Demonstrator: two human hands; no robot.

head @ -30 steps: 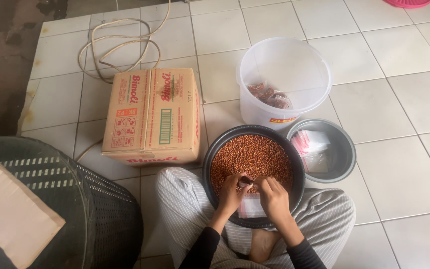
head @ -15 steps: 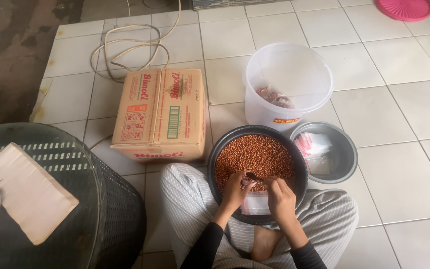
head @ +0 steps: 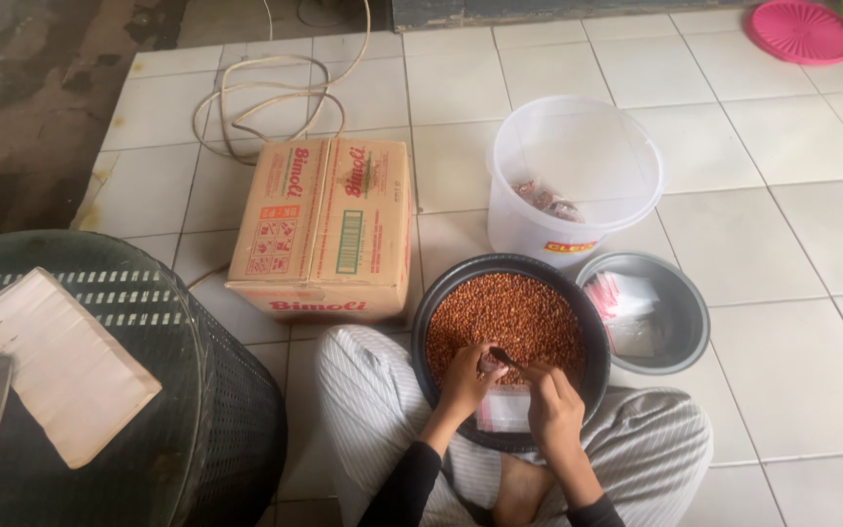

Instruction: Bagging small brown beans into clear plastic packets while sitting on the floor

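A black round basin full of reddish-brown peanuts rests on my crossed legs. My left hand holds a small clear plastic bag open at the basin's near rim. My right hand grips a small dark spoon, its tip over the bag's mouth. A white plastic bucket stands just beyond the basin with a few filled packets at its bottom. To the right, a grey metal bowl holds empty clear bags.
A brown cardboard box lies left of the basin, a coiled pale cable behind it. A dark mesh stool with a flat paper packet on it is at the lower left. A pink lid lies far right on the white tiles.
The view has shifted downward and slightly left. My right hand has brought the spoon from the peanuts toward the bag held in my left hand.
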